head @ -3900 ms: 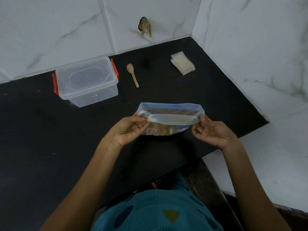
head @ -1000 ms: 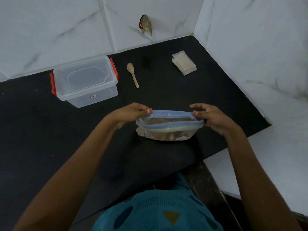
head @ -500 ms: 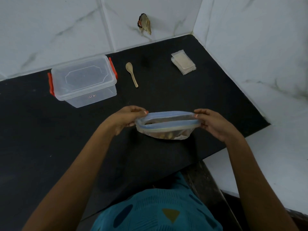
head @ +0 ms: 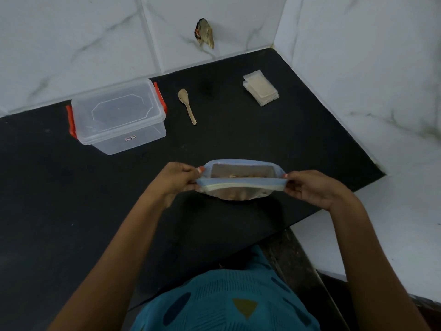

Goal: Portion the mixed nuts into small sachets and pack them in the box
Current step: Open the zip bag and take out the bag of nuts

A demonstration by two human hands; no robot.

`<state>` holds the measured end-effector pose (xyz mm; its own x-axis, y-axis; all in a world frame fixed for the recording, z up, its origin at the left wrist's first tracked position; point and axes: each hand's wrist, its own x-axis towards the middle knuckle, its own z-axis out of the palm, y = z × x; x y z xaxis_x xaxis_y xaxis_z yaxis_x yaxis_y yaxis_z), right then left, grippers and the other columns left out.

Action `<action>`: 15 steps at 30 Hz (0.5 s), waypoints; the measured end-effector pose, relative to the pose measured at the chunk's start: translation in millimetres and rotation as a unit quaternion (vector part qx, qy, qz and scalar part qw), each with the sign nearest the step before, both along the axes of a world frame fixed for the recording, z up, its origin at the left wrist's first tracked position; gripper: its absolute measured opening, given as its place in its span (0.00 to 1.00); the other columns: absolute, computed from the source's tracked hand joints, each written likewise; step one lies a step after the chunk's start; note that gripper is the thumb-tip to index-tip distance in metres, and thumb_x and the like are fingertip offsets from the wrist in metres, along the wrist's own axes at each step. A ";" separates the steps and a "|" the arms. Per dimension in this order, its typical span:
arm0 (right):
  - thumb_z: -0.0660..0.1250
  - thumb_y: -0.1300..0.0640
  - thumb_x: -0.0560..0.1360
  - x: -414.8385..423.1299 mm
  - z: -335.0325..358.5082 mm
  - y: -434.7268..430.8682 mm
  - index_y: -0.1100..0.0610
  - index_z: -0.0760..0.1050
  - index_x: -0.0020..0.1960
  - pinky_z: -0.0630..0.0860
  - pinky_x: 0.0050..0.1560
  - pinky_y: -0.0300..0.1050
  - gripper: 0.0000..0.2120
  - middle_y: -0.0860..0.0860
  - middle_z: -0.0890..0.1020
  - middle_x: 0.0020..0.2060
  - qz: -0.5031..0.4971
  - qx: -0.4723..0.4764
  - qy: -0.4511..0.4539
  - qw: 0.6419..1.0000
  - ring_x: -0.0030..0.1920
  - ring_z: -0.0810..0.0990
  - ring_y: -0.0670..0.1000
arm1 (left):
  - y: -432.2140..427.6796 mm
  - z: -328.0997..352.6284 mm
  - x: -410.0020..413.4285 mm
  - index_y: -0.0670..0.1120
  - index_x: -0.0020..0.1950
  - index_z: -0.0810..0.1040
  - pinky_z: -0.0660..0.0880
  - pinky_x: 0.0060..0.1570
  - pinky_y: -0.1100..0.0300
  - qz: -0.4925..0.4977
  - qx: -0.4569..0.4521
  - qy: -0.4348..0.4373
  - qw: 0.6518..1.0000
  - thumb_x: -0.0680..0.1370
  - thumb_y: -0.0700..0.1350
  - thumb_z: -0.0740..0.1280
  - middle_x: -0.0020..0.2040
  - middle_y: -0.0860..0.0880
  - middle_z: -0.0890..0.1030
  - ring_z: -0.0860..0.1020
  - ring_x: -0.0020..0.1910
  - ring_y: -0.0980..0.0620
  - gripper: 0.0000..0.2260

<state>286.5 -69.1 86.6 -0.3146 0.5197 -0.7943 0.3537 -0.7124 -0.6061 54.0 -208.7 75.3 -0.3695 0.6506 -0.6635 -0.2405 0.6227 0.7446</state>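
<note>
The zip bag of mixed nuts (head: 241, 187) sits in front of me over the near middle of the black counter (head: 71, 199), its blue-edged mouth pulled wide so a few nuts show inside; I cannot tell whether its bottom touches the counter. My left hand (head: 177, 180) pinches the rim at the bag's 9 o'clock end, fingers curled round the edge. My right hand (head: 312, 188) pinches the 3 o'clock end the same way. From the bag, the clear lidded box (head: 118, 117) with red clips stands at 10 o'clock, well apart. The wooden spoon (head: 187, 105) lies at 11 o'clock just beside the box. The stack of small sachets (head: 260, 90) lies just past 12 o'clock near the wall corner.
</note>
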 end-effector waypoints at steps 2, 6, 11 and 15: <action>0.59 0.65 0.76 3.4 -3.9 1.0 0.63 0.73 0.45 0.80 0.34 0.38 0.05 0.58 0.76 0.45 -0.050 -0.056 0.075 0.994 0.46 0.76 0.51 | -0.4 -0.5 0.5 0.41 0.44 0.77 0.79 0.33 0.68 0.050 0.006 -0.079 0.996 0.77 0.41 0.63 0.45 0.45 0.79 0.78 0.43 0.54 0.06; 0.65 0.66 0.70 5.1 -9.0 -4.0 0.62 0.74 0.49 0.80 0.39 0.42 0.08 0.58 0.77 0.46 -0.124 -0.101 0.180 0.970 0.48 0.76 0.52 | -2.7 -6.5 1.8 0.42 0.43 0.77 0.79 0.33 0.66 0.199 0.042 -0.271 0.941 0.77 0.41 0.64 0.41 0.46 0.79 0.76 0.42 0.54 0.05; 0.65 0.66 0.67 -0.5 -10.5 -8.0 0.59 0.74 0.49 0.72 0.44 0.41 0.11 0.56 0.76 0.46 -0.160 -0.110 0.161 0.968 0.44 0.72 0.49 | -6.5 -5.1 8.2 0.45 0.46 0.78 0.70 0.40 0.66 0.150 0.062 -0.281 0.946 0.76 0.39 0.63 0.41 0.48 0.78 0.72 0.38 0.57 0.05; 0.63 0.61 0.73 -3.7 -7.8 -7.2 0.57 0.72 0.57 0.71 0.42 0.39 0.13 0.55 0.74 0.49 -0.138 -0.058 0.100 0.984 0.44 0.71 0.48 | -5.1 1.3 9.9 0.48 0.52 0.77 0.71 0.43 0.63 0.072 0.046 -0.225 0.971 0.75 0.37 0.63 0.47 0.46 0.78 0.74 0.43 0.54 0.09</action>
